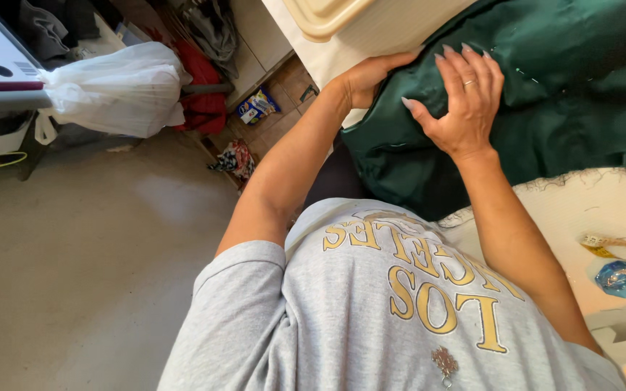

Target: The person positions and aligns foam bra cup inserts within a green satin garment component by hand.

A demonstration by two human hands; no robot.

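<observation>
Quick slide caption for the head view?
Both hands, left and right, press on dark green fabric beside a cream machine.

Both hands press on dark green cloth (559, 94) spread over a pale table (581, 210). The right hand (461, 94) lies flat with fingers spread; the left hand (367, 76) grips the cloth's edge just left of it. A white plastic bag (114, 90) sits far left above the floor (74, 275).

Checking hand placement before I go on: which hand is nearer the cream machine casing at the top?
Left. The left hand lies against the cream casing at the green fabric's edge; the right hand rests flat on the fabric, farther away.
</observation>
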